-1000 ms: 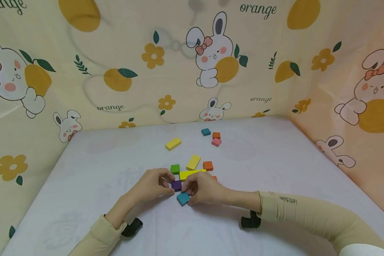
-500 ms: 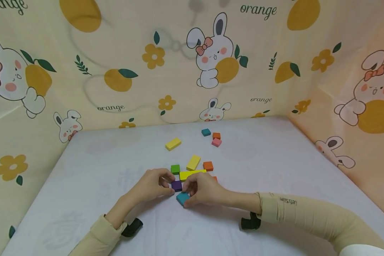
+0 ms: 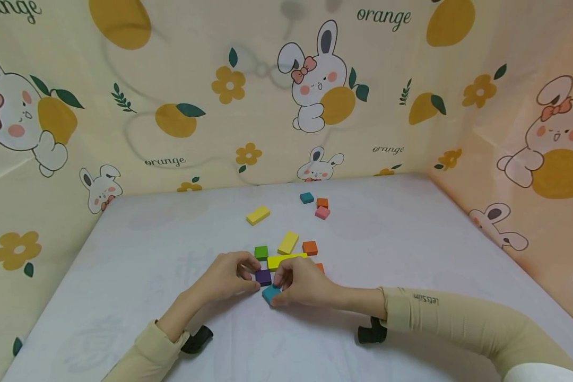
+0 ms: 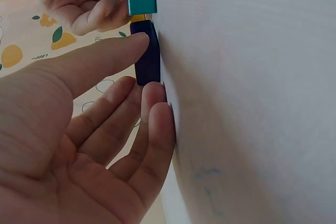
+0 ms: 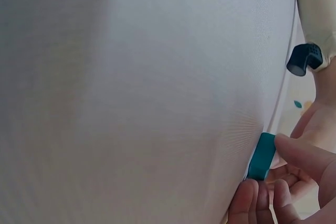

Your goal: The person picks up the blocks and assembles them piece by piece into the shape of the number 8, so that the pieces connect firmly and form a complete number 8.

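My left hand (image 3: pixel 225 276) holds a purple block (image 3: pixel 263 277) on the white table, with the thumb on its near side and fingers at its far end. My right hand (image 3: pixel 310 282) pinches a teal block (image 3: pixel 269 293) between thumb and fingers, just in front of the purple one. In the right wrist view the teal block (image 5: pixel 261 156) lies on the cloth, thumb on one end. Behind the hands lies a long yellow block (image 3: pixel 279 261), partly covered by the right hand. A green block (image 3: pixel 261 252) sits at its left end.
Beyond the long block lie another yellow block (image 3: pixel 288 242) and an orange block (image 3: pixel 310 248). A second orange block (image 3: pixel 320 268) shows past the right hand. Farther back are a yellow block (image 3: pixel 258 215), a teal block (image 3: pixel 306 198), an orange block (image 3: pixel 322 203) and a pink block (image 3: pixel 322 213).
The right hand has slid the teal block slightly left and toward the purple block, and its thumb now covers more of it. The left hand has stayed in place.
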A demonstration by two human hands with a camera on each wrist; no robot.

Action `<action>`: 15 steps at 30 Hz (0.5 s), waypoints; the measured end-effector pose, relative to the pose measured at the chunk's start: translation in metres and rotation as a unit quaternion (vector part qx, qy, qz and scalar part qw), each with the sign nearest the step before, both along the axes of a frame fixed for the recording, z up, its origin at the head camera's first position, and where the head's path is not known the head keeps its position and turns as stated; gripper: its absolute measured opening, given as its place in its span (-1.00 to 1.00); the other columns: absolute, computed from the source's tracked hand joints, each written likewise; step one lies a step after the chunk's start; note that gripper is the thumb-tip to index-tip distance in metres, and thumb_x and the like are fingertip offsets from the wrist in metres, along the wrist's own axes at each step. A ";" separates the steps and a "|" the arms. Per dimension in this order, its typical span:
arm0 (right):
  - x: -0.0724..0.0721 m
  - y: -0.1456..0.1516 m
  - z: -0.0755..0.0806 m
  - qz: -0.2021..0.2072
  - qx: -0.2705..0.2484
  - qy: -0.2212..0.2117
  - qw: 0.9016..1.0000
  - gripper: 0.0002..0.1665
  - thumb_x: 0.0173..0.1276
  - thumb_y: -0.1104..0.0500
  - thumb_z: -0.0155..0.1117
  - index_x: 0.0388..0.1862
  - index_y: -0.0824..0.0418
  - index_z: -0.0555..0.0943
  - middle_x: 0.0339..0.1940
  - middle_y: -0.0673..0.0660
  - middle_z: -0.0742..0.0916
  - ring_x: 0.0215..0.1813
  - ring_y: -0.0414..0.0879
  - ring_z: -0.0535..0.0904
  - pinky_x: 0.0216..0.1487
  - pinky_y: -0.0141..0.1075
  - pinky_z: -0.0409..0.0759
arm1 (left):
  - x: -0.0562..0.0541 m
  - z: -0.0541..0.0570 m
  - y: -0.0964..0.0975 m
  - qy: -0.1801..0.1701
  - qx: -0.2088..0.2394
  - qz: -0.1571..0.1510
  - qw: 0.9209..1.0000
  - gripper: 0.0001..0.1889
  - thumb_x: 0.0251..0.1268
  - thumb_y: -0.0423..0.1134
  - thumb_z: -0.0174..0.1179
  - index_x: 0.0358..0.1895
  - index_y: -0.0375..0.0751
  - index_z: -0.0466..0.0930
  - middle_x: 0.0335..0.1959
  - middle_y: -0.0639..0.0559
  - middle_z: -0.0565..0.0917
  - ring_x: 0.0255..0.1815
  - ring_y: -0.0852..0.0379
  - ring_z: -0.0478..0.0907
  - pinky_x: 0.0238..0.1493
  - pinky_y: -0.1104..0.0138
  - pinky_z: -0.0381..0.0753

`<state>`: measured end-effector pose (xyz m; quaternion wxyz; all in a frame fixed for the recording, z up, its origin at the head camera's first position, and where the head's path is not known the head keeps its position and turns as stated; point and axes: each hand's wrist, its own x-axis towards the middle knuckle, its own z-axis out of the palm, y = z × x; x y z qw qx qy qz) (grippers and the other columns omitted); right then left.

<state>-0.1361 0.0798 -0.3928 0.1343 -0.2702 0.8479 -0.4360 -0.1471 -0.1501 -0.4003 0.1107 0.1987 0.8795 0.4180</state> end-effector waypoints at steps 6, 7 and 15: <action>0.000 -0.002 0.002 -0.010 0.007 -0.003 1.000 -0.67 -0.03 0.20 0.66 -0.40 0.20 0.63 -0.48 0.06 0.65 -0.44 -0.13 0.54 -0.39 -0.36 0.56 | -0.001 -0.001 -0.001 0.011 0.003 -0.006 1.000 -0.68 0.05 -0.31 0.50 -0.12 -0.14 0.64 -0.20 0.08 0.69 -0.32 0.17 0.57 -0.24 0.26 0.59; 0.000 -0.002 0.002 -0.010 0.008 -0.003 1.000 -0.67 -0.03 0.20 0.66 -0.40 0.20 0.63 -0.48 0.06 0.65 -0.44 -0.13 0.54 -0.39 -0.36 0.55 | -0.001 -0.002 -0.001 0.012 0.003 -0.007 1.000 -0.69 0.05 -0.31 0.50 -0.12 -0.14 0.64 -0.20 0.08 0.69 -0.32 0.17 0.58 -0.24 0.26 0.59; 0.000 -0.002 0.002 -0.004 0.001 -0.004 1.000 -0.69 -0.01 0.22 0.65 -0.40 0.21 0.63 -0.48 0.06 0.65 -0.45 -0.13 0.54 -0.39 -0.36 0.56 | -0.001 -0.001 -0.001 0.006 0.004 -0.007 1.000 -0.68 0.06 -0.30 0.50 -0.11 -0.15 0.63 -0.20 0.09 0.68 -0.30 0.17 0.58 -0.22 0.26 0.59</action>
